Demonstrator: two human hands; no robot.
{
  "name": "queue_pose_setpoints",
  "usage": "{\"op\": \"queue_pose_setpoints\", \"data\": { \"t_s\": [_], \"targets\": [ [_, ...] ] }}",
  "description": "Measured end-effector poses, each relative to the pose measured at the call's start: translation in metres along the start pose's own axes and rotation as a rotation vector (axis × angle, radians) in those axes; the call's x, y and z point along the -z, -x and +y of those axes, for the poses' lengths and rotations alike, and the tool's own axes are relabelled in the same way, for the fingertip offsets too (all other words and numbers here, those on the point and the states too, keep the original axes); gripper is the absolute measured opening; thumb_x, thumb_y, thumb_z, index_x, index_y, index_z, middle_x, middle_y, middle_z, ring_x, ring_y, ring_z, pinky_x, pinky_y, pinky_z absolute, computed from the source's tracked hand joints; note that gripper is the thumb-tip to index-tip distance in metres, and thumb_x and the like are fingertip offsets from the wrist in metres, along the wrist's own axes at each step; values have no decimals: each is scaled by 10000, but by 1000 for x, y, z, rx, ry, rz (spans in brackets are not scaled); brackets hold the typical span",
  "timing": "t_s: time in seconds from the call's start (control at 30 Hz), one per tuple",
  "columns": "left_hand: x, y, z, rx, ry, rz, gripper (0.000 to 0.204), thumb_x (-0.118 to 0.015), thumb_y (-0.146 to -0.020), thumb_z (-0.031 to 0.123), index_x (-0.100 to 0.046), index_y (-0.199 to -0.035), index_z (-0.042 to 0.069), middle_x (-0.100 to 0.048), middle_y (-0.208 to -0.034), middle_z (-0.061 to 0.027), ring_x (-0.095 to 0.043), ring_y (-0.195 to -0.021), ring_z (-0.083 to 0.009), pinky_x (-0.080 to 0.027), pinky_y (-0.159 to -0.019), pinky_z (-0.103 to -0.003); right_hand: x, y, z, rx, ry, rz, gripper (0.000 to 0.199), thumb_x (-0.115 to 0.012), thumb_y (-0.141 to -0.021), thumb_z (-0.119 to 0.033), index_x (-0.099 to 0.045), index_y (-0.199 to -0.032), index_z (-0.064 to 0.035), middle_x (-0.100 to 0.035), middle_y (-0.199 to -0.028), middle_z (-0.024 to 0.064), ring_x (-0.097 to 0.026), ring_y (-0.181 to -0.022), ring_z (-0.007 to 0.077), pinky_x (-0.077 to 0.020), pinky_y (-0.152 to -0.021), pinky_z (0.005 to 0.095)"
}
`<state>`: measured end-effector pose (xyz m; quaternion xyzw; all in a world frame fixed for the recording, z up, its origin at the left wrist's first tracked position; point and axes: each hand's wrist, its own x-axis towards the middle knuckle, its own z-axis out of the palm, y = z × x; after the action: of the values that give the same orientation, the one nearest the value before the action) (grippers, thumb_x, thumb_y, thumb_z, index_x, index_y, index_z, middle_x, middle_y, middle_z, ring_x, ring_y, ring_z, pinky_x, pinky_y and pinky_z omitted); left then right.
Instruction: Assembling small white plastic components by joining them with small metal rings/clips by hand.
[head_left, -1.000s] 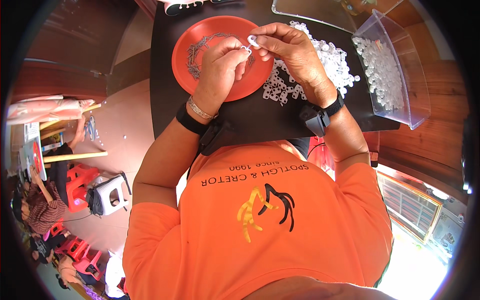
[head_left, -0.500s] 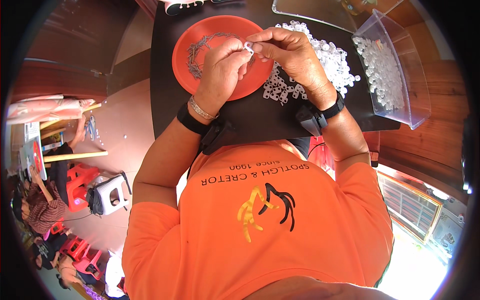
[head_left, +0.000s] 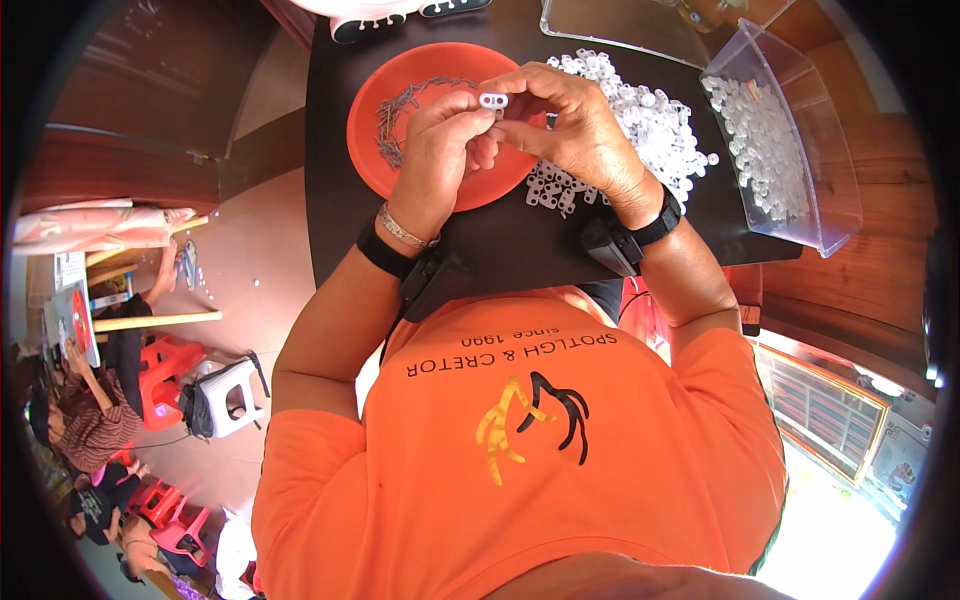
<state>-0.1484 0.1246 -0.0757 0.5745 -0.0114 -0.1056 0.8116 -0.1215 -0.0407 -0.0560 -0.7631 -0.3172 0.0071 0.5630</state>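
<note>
A small white plastic piece with two holes (head_left: 493, 101) is between my hands, over the right part of a red bowl (head_left: 362, 150). My left hand (head_left: 438, 150) is closed, pinching the piece between thumb and fingers. My right hand (head_left: 575, 125) arches over from the other side, its index fingertip on the piece's top edge and its thumb just below. In the bowl lie many thin grey metal pins (head_left: 390, 120), like nails or screws, partly hidden by my left hand. Beside my right hand spreads a heap of similar white pieces (head_left: 655, 125).
A clear plastic bin (head_left: 790, 130) holding whitish small parts stands at the table's right edge. A clear lid or tray (head_left: 610, 38) lies at the back. The black table (head_left: 500, 245) reaches close to my body. Stools (head_left: 225, 395) and other people sit to the left.
The white piece has turned so that its two-hole face shows. My right thumb has lowered, away from the index fingertip. Both hands stay over the bowl.
</note>
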Motion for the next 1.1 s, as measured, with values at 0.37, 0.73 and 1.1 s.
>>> {"op": "queue_pose_setpoints", "data": {
  "t_s": [0.37,0.73,1.1],
  "targets": [
    [-1,-1,-1,-12,39,21,176,-524,-861,171,-593,-803,20,-560,-618,-10,-491,-528,-62,-358,-479,-185,-2,0,2,92,262,20,299,-707,-751,21,-649,-1038,-36,-635,-908,60,-645,-764,126,-529,-679,244],
    [-1,-1,-7,-106,-79,41,198,-520,-883,170,-585,-810,-2,-537,-623,-12,-477,-542,-73,-381,-505,-209,-8,0,1,189,363,108,324,-759,-706,-104,-648,-1006,-53,-658,-885,85,-660,-744,209,-536,-649,301],
    [-2,1,-5,-106,-23,58,234,-499,-915,189,-590,-818,-5,-556,-638,-20,-495,-552,-65,-401,-507,-191,-8,0,5,219,393,112,272,-730,-753,-122,-647,-1003,-54,-685,-846,95,-678,-725,260,-538,-627,296]
  ]
}}
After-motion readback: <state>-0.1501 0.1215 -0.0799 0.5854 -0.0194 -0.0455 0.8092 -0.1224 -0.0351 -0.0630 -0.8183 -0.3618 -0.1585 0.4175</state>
